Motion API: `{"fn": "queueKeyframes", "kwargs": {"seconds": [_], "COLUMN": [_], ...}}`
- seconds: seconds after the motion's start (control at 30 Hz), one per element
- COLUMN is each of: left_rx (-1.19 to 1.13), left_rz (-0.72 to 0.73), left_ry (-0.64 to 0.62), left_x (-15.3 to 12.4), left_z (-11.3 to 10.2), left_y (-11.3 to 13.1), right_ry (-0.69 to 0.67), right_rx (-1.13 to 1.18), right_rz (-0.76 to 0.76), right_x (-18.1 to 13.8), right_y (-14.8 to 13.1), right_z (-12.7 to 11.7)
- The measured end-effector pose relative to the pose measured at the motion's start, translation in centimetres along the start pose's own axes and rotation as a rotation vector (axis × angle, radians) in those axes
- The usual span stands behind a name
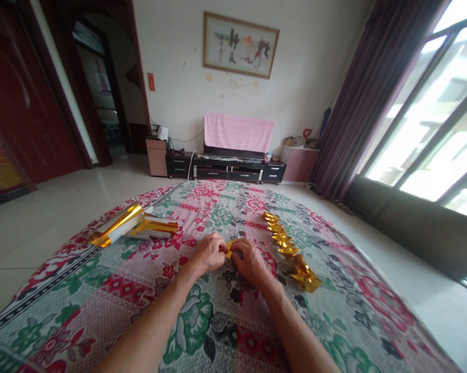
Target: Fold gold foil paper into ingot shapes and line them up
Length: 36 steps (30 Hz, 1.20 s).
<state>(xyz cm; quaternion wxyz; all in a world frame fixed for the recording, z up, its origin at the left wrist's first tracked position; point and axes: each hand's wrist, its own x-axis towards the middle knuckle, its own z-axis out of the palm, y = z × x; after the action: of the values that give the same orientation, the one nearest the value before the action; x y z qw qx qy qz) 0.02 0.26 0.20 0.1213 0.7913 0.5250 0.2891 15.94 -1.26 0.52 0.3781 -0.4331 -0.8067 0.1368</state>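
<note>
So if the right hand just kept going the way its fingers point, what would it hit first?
Its fingers aim leftward, so the right hand would likely first meet the small gold paper it pinches, with the left hand just behind.

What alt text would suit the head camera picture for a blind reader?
The person's left hand and right hand pinch a small gold paper together over a floral cloth. A row of folded gold pieces lies to the right, and a stack of gold sheets to the left.
</note>
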Motion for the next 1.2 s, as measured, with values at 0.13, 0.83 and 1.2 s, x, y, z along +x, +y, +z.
{"fn": "queueKeyframes", "kwargs": {"seconds": [0.13,0.83,1.2], "left_rx": [-0.012,0.117,0.032], "left_rz": [0.000,0.123,0.207], "left_ry": [-0.009,0.037,0.022], "left_x": [0.0,-0.5,-0.3], "left_z": [-0.2,-0.4,-0.7], "left_y": [-0.1,0.8,0.0], "right_ry": [-0.021,0.025,0.062], "right_rx": [0.033,-0.211,-0.195], "right_rz": [-0.058,0.055,0.171], "right_x": [0.1,0.5,0.7], "right_y": [0.3,0.7,0.3], "right_z": [-0.3,-0.2,-0.9]}}
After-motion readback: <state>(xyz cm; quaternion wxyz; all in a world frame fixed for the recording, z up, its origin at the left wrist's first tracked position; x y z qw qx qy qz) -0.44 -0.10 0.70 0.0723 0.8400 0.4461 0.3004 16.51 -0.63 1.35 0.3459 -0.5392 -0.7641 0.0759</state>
